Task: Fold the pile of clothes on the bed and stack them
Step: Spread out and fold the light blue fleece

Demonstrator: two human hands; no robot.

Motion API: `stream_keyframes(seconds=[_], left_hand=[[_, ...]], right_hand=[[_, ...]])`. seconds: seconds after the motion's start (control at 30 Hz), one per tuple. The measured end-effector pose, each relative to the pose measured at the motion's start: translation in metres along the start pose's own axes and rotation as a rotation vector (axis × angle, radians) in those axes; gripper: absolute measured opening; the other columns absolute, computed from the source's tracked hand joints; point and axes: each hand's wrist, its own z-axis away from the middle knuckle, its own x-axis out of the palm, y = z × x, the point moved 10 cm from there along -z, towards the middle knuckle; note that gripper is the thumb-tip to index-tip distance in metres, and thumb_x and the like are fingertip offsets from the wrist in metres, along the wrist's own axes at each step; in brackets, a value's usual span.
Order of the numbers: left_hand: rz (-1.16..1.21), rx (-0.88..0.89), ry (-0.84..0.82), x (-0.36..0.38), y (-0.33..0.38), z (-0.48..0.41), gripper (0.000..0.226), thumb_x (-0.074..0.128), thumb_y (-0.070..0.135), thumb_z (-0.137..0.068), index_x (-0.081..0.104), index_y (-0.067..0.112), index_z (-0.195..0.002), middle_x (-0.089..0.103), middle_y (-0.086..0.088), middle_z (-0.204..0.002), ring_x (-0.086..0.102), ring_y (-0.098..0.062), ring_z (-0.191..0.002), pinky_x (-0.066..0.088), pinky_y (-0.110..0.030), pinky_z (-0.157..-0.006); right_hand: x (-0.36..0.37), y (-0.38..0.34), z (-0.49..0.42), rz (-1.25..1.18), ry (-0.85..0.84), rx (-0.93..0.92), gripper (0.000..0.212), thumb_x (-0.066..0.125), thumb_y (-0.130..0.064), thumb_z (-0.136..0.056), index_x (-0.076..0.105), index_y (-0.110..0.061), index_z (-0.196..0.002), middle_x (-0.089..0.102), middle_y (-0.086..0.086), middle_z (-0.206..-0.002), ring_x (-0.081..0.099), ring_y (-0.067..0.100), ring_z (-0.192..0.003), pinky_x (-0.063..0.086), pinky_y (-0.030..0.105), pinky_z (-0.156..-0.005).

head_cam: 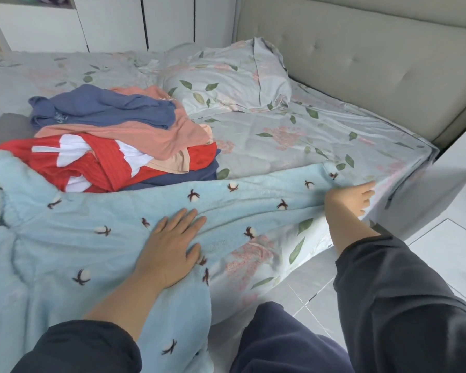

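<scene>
The left hand (170, 246) lies flat, fingers straight, on the fluffy light-blue dotted garment (92, 224) under it. The right hand (347, 196), flat too, presses its long end. Smooth the bumps out before folding.

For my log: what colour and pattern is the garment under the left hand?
Light blue garment with small dark-and-white cotton sprigs, clearest in the head view.

A pale blue fleece garment (92, 238) with small dark motifs lies spread flat under the left hand (170, 249), its far end touching the right hand (347, 197). Beyond the left hand sits a rumpled pile of clothes (113, 141).
</scene>
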Motion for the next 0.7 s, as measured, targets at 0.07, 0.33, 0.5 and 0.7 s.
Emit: stream_keyframes(seconds=[0.07,0.33,0.5,0.7], left_hand=[[-0.003,0.002,-0.008,0.001,0.001,0.000,0.070,0.003,0.050,-0.083,0.009,0.036,-0.152,0.001,0.015,-0.159,-0.004,-0.007,-0.146,-0.003,-0.031,-0.117],[-0.013,0.006,-0.059,0.002,0.001,0.002,0.076,0.017,0.050,-0.086,-0.001,0.020,-0.153,-0.007,0.008,-0.160,-0.011,-0.007,-0.146,-0.006,-0.033,-0.118],[-0.046,-0.007,-0.056,-0.004,0.003,0.014,0.069,0.024,0.049,-0.095,0.002,0.020,-0.154,-0.006,0.007,-0.161,-0.011,-0.009,-0.146,-0.009,-0.037,-0.117],[-0.149,-0.065,-0.151,-0.011,-0.025,0.064,0.065,0.016,0.051,-0.099,-0.004,0.020,-0.153,-0.009,0.005,-0.161,-0.014,-0.012,-0.146,-0.008,-0.043,-0.118]], right_hand=[[0.005,-0.023,0.020,0.298,0.018,-0.204,0.092,0.057,-0.005,-0.084,-0.004,-0.016,-0.152,-0.001,0.010,-0.160,0.007,0.027,-0.146,0.010,0.049,-0.117],[0.145,-0.006,0.216,0.842,-0.740,-1.206,0.061,0.014,-0.058,-0.096,0.003,-0.035,-0.152,-0.004,-0.007,-0.160,-0.005,0.018,-0.147,-0.003,0.052,-0.115],[0.154,-0.008,0.180,0.920,-0.776,-0.897,0.064,0.024,-0.049,-0.094,-0.003,-0.036,-0.151,-0.012,-0.007,-0.160,-0.009,0.018,-0.147,-0.007,0.055,-0.114],[0.149,-0.019,0.225,0.975,-0.663,-0.646,0.069,0.025,-0.031,-0.088,-0.003,-0.029,-0.152,-0.014,0.004,-0.159,-0.012,0.027,-0.146,-0.005,0.060,-0.111]])
